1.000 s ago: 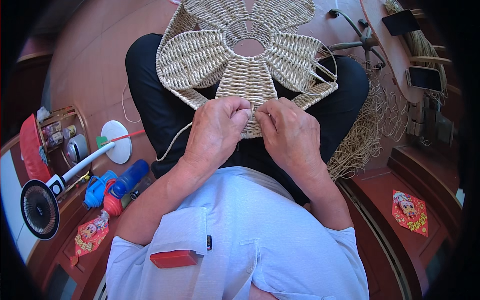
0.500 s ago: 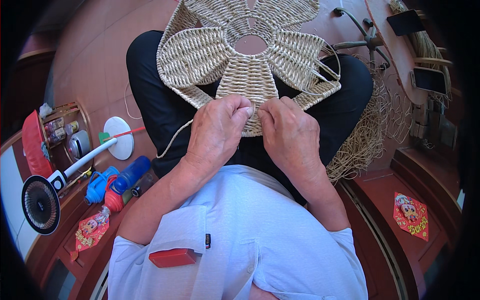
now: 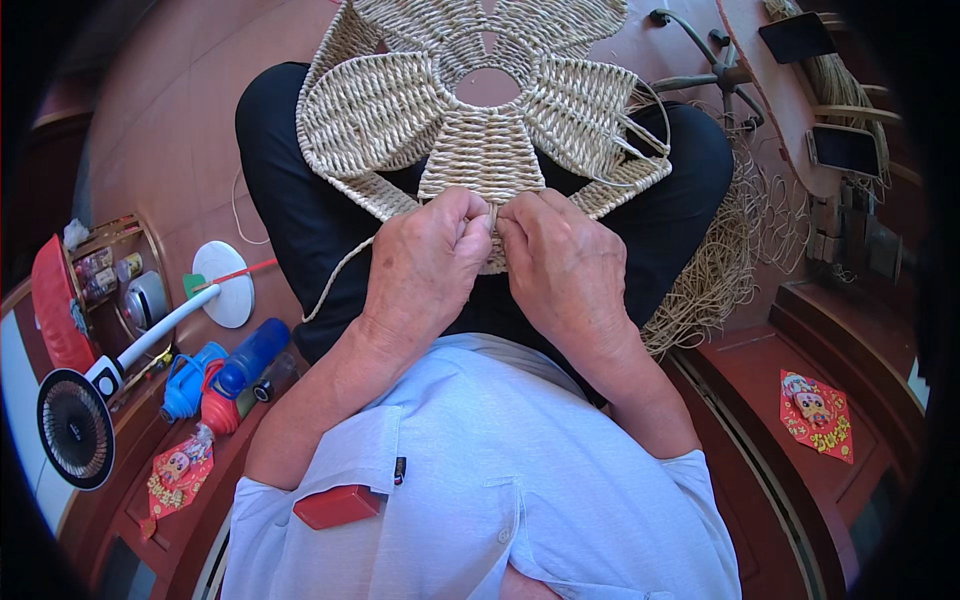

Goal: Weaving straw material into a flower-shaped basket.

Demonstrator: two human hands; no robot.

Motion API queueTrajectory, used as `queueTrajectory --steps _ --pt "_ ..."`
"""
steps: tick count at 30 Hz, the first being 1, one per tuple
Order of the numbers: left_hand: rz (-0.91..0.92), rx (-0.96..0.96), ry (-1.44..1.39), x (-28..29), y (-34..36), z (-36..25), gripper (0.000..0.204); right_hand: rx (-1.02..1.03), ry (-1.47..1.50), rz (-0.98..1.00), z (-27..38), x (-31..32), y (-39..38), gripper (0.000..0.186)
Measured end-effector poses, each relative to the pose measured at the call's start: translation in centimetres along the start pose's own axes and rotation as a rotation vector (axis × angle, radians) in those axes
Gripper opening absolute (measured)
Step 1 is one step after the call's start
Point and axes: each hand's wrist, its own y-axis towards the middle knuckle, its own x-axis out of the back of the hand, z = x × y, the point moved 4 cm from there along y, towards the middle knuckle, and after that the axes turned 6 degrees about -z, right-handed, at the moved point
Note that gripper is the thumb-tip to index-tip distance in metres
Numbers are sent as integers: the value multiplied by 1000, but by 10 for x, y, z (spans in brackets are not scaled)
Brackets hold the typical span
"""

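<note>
side by side and nearly touching, the left hand [image 3: 425,258] and right hand [image 3: 565,260] each pinch thumb to forefinger on the near petal [image 3: 482,165] of a woven flower-shaped piece [image 3: 482,118]; what lies between the fingertips is mostly hidden. the piece rests across the lap on black trousers [image 3: 268,150], its ribbed, tan, twisted-fibre petals spread around a round opening. twisted cord [image 3: 335,279] trails left from beside the left hand. nearer, the chest pocket [image 3: 355,450] of a light blue shirt [image 3: 450,430] holds a red box [image 3: 338,507], partly sticking out. on the left, a wooden-framed rack [image 3: 157,247] holds small lidded jars [image 3: 100,284] and a silvery rounded vessel [image 3: 146,302]; near it lie a smooth blue bottle [image 3: 253,355] and a lighter blue handled flask [image 3: 187,386]. on the right, thin tan strands [image 3: 708,287] heap in loose, tangled loops.
</note>
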Motion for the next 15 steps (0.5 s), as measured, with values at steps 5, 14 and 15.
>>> queueTrajectory --steps 5,14,15 --pt "22 -37 40 -1 3 6 18 38 89 74 -5 3 2 13" --pt "22 -47 54 0 5 8 18 -112 113 142 -1 7 9 20" --pt "19 -51 65 1 7 7 18 -116 109 142 0 6 9 20"
